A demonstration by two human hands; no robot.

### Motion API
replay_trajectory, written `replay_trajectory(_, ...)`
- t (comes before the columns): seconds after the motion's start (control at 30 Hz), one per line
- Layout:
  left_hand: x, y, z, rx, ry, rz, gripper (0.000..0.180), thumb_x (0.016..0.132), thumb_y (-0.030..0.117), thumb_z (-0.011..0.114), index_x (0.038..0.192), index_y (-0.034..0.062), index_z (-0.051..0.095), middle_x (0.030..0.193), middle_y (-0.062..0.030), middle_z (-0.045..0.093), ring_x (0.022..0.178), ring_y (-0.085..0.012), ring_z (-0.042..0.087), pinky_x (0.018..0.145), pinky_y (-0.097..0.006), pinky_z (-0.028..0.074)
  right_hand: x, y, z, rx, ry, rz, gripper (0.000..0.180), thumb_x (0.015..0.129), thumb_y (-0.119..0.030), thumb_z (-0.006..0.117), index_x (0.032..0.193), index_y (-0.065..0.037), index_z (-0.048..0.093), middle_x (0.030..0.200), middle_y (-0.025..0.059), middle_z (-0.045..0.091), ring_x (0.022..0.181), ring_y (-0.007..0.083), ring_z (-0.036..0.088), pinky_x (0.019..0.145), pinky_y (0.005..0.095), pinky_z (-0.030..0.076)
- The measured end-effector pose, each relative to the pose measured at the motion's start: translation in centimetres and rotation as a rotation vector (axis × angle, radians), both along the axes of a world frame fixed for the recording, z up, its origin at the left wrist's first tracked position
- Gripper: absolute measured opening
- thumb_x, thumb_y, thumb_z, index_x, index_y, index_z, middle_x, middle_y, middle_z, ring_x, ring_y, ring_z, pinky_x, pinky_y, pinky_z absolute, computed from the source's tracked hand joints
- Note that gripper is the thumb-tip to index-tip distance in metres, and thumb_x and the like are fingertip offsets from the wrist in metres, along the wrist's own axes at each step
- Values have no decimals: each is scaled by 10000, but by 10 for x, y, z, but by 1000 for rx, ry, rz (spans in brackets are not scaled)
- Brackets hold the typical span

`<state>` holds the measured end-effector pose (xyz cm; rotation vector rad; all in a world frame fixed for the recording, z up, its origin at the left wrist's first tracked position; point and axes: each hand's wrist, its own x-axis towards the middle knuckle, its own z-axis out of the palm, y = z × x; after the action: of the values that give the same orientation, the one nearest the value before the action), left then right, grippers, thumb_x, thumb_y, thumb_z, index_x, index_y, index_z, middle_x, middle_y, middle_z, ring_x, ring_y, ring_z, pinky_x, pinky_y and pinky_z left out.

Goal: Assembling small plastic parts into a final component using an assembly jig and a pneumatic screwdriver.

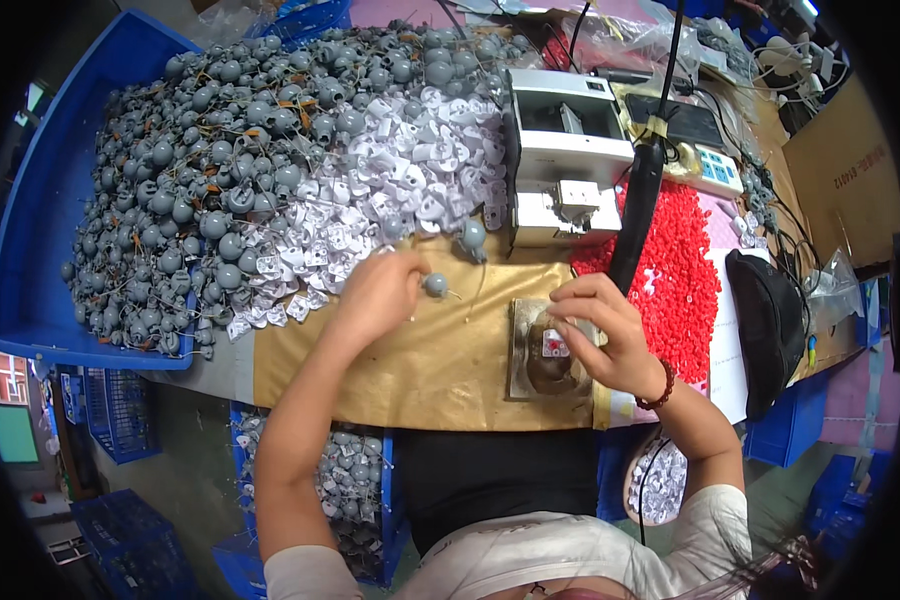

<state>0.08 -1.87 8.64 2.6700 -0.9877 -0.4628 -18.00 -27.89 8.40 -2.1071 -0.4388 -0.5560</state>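
My left hand (382,292) is at the front edge of the heap of white plastic pieces (420,150), its fingers curled closed. Right beside its fingertips is a grey ball-shaped part (436,285) with a short wire; I cannot tell whether the fingers grip it. Another grey ball part (473,236) lies just beyond. Over a metal block fixture (520,377), my right hand (610,335) has thumb and index tips close together, and anything between them is too small to make out. In the fixture, near those fingertips, sits a white piece with a red insert (555,344).
A large heap of grey ball parts (200,150) fills the left, spilling from a blue bin (30,220). Small red pieces (675,290) are piled at right, near a black pouch (765,325). A white machine housing (570,150) and a black upright tube (638,215) stand behind the fixture.
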Motion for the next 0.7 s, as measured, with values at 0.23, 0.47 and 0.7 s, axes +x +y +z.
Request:
replay_trajectory(0.23, -48, 2, 67, -853, 667, 210, 197, 1002, 79, 570, 1143, -20, 666, 1020, -96, 745, 739, -83, 626, 688, -255, 539, 8, 4, 18, -32, -130, -26, 411, 784, 27, 761, 1180, -26, 664, 1139, 156, 658, 1016, 314, 642, 883, 398, 519)
replay_trajectory(0.47, -119, -14, 24, -1183, 1638, 142, 336, 1031, 169, 584, 1337, 34, 550, 1271, -96, 635, 885, -86, 627, 779, -265, 549, -14, 7, 26, 639, 744, 241, 403, 927, -63, 715, 1304, 10, 593, 1096, 113, 718, 987, 211, 708, 853, 340, 561)
replay_trajectory(0.7, -165, -32, -30, -742, 722, 79, 281, 952, 117, 687, 1203, 29, 597, 1209, -126, 632, 1013, -183, 630, 823, -318, 533, -37, -19, -20, -342, 282, 72, 293, 817, -60, 722, 1103, -25, 672, 919, 107, 686, 787, 291, 691, 663, 357, 569)
